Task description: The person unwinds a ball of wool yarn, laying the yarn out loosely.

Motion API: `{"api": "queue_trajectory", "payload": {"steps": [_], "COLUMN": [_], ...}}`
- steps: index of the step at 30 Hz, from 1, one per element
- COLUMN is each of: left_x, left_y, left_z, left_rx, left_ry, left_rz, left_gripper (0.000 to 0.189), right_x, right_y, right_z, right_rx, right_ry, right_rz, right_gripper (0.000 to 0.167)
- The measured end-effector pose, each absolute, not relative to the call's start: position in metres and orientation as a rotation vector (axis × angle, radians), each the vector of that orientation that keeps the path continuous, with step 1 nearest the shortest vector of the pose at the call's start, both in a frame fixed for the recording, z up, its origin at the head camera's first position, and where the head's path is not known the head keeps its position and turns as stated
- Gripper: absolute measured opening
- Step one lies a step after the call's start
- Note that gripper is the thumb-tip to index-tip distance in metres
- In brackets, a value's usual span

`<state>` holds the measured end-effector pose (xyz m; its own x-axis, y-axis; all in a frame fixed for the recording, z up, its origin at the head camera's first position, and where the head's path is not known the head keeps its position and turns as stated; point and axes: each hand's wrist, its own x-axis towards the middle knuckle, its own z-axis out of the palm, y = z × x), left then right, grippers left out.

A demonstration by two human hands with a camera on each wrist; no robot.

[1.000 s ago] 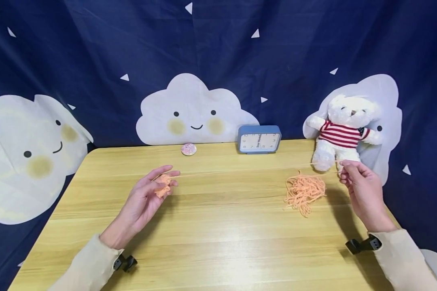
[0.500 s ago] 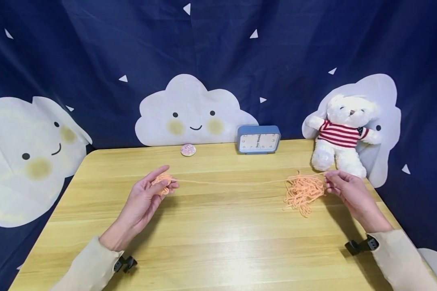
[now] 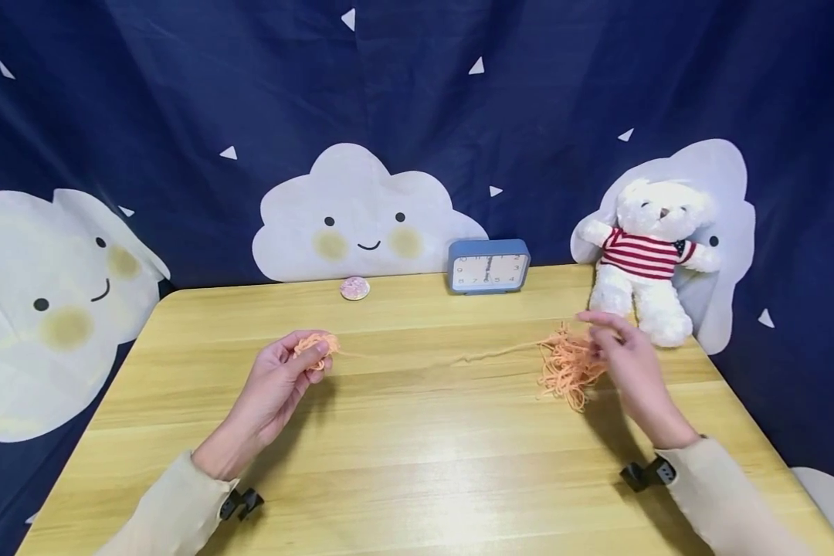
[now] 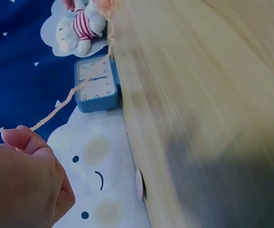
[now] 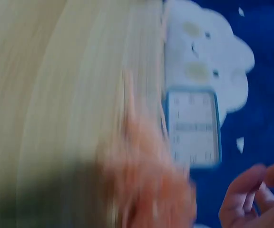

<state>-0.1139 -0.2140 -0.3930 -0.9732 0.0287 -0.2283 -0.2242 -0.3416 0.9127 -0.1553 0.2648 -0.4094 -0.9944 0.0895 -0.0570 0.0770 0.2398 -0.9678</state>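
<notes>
A wooden table (image 3: 417,463). Above it, a person's left hand (image 3: 274,386) pinches firmly; the right hand (image 3: 632,367) has loosely parted fingers. Beside the right hand lies a tangled orange yarn pile (image 3: 564,374); in the left, a small yarn wad (image 3: 317,340); between, a thin strand (image 3: 503,352).

The head view faces forward and down across the table (image 3: 424,455) to the curtain (image 3: 417,85); the wrist views, closer and turned sideways, look along the table from opposite sides, sharing clock (image 3: 489,272) and yarn (image 3: 568,369).
</notes>
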Motion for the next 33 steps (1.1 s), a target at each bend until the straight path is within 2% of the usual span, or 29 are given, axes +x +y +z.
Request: {"api": "queue_trajectory", "payload": {"steps": [8,13,17,20,24,28,33], "left_x": [-0.117,-0.117,-0.116,-0.115,-0.114,-0.113,-0.112], "left_y": [-0.208,-0.205,-0.205,-0.205,-0.206,-0.207,-0.207], "left_z": [-0.387,-0.383,-0.381,-0.382,-0.385,-0.387,-0.388], "left_rx": [-0.208,-0.132,-0.096,-0.090,-0.094,-0.081,-0.066], "left_ry": [1.648,1.634,1.679,1.712,1.708,1.693,1.689], "left_rz": [2.492,2.469,2.439,2.442,2.481,2.503,2.513], "left_gripper": [0.037,0.042,0.045,0.044,0.033,0.022,0.020], "right_x": [-0.163,-0.173,-0.174,-0.171,-0.170,-0.172,-0.173], "right_y": [0.181,0.142,0.131,0.138,0.161,0.186,0.212], "right_z": [-0.423,-0.431,-0.430,-0.424,-0.414,-0.409,-0.411], "right_rx": [0.352,0.691,0.825,0.808,0.709,0.557,0.327], "right_ry": [-2.623,-2.667,-2.722,-2.731,-2.682,-2.582,-2.425], "right_rz": [2.285,2.337,2.352,2.287,2.120,2.068,2.124], "right_gripper": [0.045,0.051,0.045,0.032,0.023,0.023,0.025]}}
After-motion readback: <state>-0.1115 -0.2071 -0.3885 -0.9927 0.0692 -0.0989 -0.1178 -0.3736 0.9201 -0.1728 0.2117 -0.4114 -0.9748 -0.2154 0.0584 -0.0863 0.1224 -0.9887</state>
